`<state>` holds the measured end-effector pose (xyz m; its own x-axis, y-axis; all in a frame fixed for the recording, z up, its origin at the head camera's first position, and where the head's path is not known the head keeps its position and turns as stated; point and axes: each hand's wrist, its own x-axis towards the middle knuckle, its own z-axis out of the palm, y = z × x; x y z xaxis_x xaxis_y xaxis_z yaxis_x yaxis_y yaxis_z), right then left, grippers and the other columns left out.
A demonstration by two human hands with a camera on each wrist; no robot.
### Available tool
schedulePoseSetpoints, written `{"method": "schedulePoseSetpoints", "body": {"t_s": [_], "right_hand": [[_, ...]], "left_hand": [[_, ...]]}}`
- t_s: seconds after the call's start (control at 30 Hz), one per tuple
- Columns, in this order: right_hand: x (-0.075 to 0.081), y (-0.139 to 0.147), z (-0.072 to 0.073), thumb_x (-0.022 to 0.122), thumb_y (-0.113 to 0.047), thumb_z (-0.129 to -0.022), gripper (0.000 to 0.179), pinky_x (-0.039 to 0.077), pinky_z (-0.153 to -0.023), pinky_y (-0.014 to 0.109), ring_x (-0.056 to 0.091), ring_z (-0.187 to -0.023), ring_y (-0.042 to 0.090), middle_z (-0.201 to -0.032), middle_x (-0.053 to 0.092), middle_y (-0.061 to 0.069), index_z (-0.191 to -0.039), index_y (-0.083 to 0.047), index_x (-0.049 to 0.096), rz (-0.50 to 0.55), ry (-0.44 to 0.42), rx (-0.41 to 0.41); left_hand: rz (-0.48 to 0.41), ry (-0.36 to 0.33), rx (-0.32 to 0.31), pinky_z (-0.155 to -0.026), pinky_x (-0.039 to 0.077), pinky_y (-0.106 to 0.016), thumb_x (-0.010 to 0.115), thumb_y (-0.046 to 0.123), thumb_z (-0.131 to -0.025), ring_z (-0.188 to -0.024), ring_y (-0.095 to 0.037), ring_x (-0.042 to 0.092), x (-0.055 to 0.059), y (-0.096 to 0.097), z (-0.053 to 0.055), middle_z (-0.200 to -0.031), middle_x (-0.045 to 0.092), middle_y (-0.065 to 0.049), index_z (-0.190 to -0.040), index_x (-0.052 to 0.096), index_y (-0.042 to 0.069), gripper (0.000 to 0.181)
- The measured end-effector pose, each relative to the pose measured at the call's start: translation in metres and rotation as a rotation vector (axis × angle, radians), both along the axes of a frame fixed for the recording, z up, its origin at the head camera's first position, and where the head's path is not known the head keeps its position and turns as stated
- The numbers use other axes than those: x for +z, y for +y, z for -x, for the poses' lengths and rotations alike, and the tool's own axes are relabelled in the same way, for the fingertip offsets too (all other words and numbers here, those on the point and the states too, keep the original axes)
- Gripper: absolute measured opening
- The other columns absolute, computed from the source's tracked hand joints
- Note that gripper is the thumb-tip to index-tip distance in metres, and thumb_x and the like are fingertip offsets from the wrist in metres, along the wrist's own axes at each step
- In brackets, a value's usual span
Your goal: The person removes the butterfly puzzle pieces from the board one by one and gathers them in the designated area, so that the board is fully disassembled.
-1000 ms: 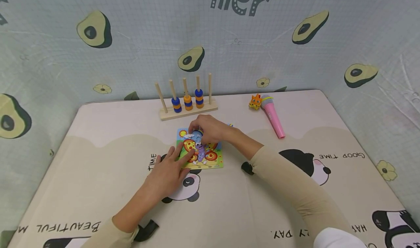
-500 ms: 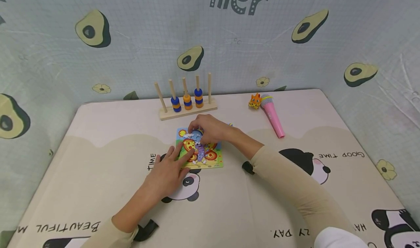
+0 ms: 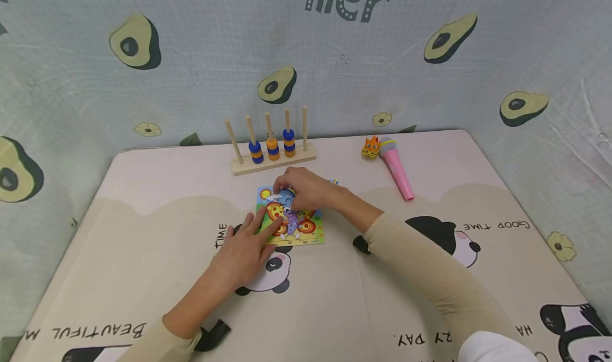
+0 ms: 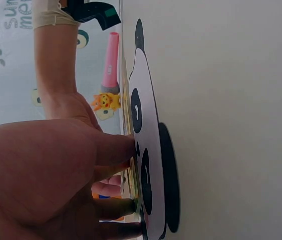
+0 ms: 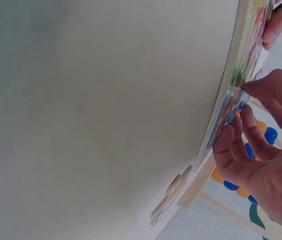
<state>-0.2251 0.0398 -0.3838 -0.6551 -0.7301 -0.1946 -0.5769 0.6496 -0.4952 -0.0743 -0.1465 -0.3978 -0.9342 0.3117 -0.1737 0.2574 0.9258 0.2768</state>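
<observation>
A colourful butterfly jigsaw puzzle (image 3: 306, 237) in a flat board lies mid-table, its near edge beside a printed panda. My left hand (image 3: 244, 253) rests at its left side with spread, fairly straight fingers touching the picture. In the left wrist view the left hand (image 4: 40, 175) blocks most of the board. Over the top part, my right hand (image 3: 306, 186) bends its thumb and fingers about a blue puzzle piece (image 3: 287, 196) at the butterfly's head. The right wrist view has the right hand (image 5: 266, 135) pinching low at the board's face; whether the piece is lifted cannot be told.
Behind the puzzle stands a wooden peg abacus (image 3: 274, 162) with blue and orange beads. A pink toy microphone (image 3: 398, 171) and a small orange animal figure (image 3: 371, 148) lie at the back right. A thin flat piece (image 5: 171, 195) lies on the table beyond the board.
</observation>
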Motion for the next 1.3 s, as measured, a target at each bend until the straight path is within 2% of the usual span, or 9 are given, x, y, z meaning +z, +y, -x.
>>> {"method": "schedulePoseSetpoints", "body": {"t_s": [0.37, 0.7, 0.87, 1.3], "right_hand": [[0.002, 0.001, 0.001, 0.08, -0.013, -0.09, 0.044, 0.053, -0.098, 0.035, 0.057, -0.112, 0.019, -0.127, 0.065, 0.004, -0.132, -0.021, 0.068, 0.018, -0.046, 0.033], [0.001, 0.001, -0.002, 0.083, -0.012, -0.088, 0.047, 0.052, -0.1, 0.034, 0.057, -0.11, 0.019, -0.123, 0.063, 0.005, -0.132, -0.015, 0.069, 0.028, -0.038, 0.003], [0.003, 0.003, -0.004, 0.084, -0.012, -0.087, 0.053, 0.051, -0.105, 0.036, 0.058, -0.115, 0.02, -0.126, 0.064, 0.005, -0.136, -0.013, 0.065, 0.03, -0.027, -0.024], [-0.003, 0.026, 0.002, 0.083, -0.008, -0.084, 0.05, 0.051, -0.104, 0.036, 0.059, -0.114, 0.02, -0.124, 0.066, 0.004, -0.132, -0.011, 0.068, 0.061, -0.005, -0.078]], "left_hand": [[0.0, 0.01, -0.008, -0.111, 0.032, -0.08, 0.061, 0.032, -0.105, -0.151, -0.051, 0.034, -0.001, -0.001, 0.0, -0.171, 0.026, -0.02, -0.16, 0.044, 0.021, 0.058], [0.012, 0.009, -0.003, -0.111, 0.032, -0.079, 0.062, 0.033, -0.105, -0.152, -0.05, 0.034, -0.001, 0.0, 0.0, -0.171, 0.026, -0.02, -0.16, 0.044, 0.022, 0.059], [0.009, 0.001, -0.001, -0.111, 0.031, -0.079, 0.062, 0.034, -0.105, -0.152, -0.05, 0.034, 0.0, 0.0, 0.0, -0.171, 0.025, -0.02, -0.161, 0.043, 0.023, 0.059], [0.01, 0.0, 0.002, -0.112, 0.03, -0.079, 0.062, 0.034, -0.105, -0.152, -0.05, 0.033, -0.001, 0.0, 0.0, -0.171, 0.026, -0.019, -0.161, 0.043, 0.022, 0.06]]}}
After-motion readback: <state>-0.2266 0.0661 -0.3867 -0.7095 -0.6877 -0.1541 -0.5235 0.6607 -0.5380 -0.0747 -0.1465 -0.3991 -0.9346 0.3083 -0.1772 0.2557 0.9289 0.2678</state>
